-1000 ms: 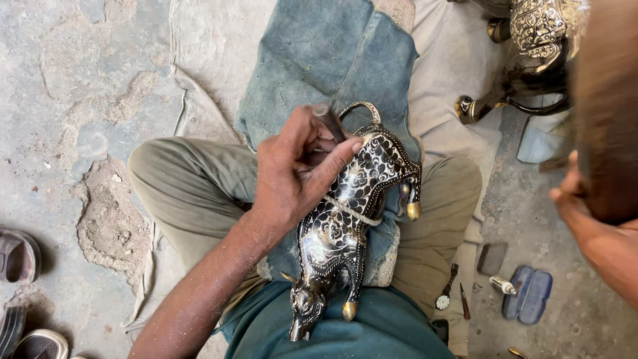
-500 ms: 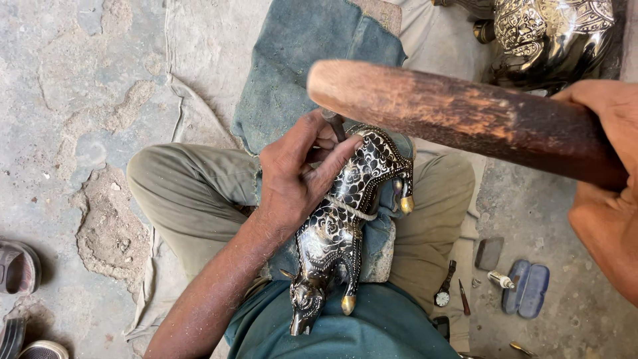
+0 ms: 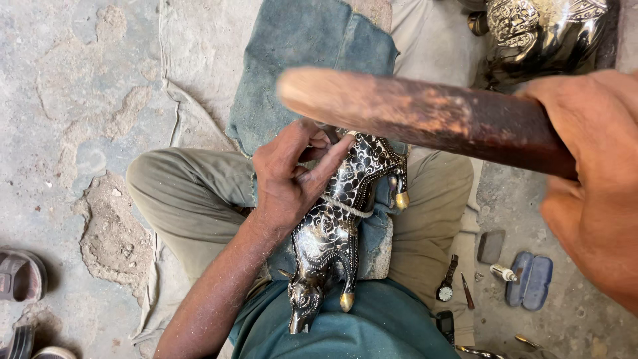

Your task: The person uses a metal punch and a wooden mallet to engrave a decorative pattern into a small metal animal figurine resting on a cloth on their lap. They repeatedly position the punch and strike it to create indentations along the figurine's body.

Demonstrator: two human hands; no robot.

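A black metal animal figurine (image 3: 335, 226) with silver engraving and brass-tipped legs lies across my lap on a blue cloth pad (image 3: 312, 60). My left hand (image 3: 292, 176) rests on its back end, pinching a small tool against the metal; the tool is mostly hidden by my fingers. My right hand (image 3: 591, 179) grips a thick wooden mallet handle (image 3: 419, 113), raised close to the camera, its pale blunt end above the figurine and my left hand.
A second, larger engraved black figurine (image 3: 538, 36) stands at the top right. On the floor at right lie a wristwatch (image 3: 446, 282), a small dark block (image 3: 492, 246) and a blue case (image 3: 528, 279). Sandals (image 3: 20, 276) sit at the far left.
The wooden mallet has swung in from the right over the figurine and come closer to the camera. My left hand and the figurine have stayed in place.
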